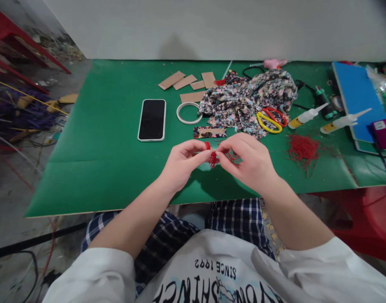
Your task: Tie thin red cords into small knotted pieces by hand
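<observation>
Both hands meet over the front middle of the green table. My left hand (pixel 188 162) pinches a small bundle of red thread (pixel 212 159) between thumb and fingers. Its strands stick out above and below the fingertips. My right hand (pixel 248 160) is closed at the bundle's right side, thumb and forefinger pressed together, with loose red thread (pixel 233 156) looping beneath its fingers. Just beyond the hands lies a cardboard strip edged with floral fabric (pixel 210 132). A pile of loose red threads (pixel 303 151) rests to the right of my right hand.
On the green table (pixel 95 147) are a phone (pixel 152 120), a tape roll (pixel 178 113), cardboard pieces (pixel 172 80), crumpled floral fabric (pixel 259 90) and scissors (pixel 268 122). Glue bottles (pixel 303 118), a green-handled tool (pixel 326 103) and a blue board (pixel 353 92) are at right. A white wall (pixel 212 29) stands behind.
</observation>
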Demonstrator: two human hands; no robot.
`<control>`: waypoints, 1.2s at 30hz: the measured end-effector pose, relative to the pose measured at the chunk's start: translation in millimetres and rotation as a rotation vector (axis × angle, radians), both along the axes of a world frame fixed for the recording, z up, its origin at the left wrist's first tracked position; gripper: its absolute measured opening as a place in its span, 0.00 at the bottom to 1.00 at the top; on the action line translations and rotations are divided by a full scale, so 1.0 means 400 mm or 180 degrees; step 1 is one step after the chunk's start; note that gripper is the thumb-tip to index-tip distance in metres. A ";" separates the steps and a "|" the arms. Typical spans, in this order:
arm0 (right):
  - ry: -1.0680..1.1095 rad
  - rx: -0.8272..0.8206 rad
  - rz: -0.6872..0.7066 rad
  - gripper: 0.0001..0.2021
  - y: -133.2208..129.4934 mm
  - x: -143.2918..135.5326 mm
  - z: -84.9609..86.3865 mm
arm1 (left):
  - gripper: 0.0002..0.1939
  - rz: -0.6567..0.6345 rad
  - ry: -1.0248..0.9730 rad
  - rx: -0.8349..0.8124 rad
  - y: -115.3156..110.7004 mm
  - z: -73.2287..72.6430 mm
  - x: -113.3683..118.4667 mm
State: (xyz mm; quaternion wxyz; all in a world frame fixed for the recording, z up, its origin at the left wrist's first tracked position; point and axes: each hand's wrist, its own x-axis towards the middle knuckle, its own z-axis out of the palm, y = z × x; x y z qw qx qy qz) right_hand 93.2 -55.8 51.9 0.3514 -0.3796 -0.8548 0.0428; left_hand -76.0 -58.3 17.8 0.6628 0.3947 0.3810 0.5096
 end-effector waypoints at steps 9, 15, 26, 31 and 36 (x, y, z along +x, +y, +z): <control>-0.0064 -0.0054 -0.0036 0.04 0.006 -0.004 -0.003 | 0.11 0.0168 0.0407 0.0063 0.004 -0.001 0.003; -0.0003 -0.0260 -0.0050 0.03 0.011 -0.005 0.000 | 0.11 -0.0039 0.0287 0.0018 0.004 0.004 0.004; 0.1662 -0.2775 0.0332 0.05 0.039 0.011 -0.008 | 0.10 -0.0359 0.0431 -0.0197 0.007 0.010 -0.002; 0.1760 -0.3431 0.0491 0.06 0.064 0.013 -0.020 | 0.10 -0.0664 0.0714 -0.0308 0.012 -0.001 -0.004; 0.1559 -0.3416 0.0479 0.06 0.069 0.004 -0.022 | 0.10 -0.0810 0.0750 -0.0423 0.013 -0.012 -0.002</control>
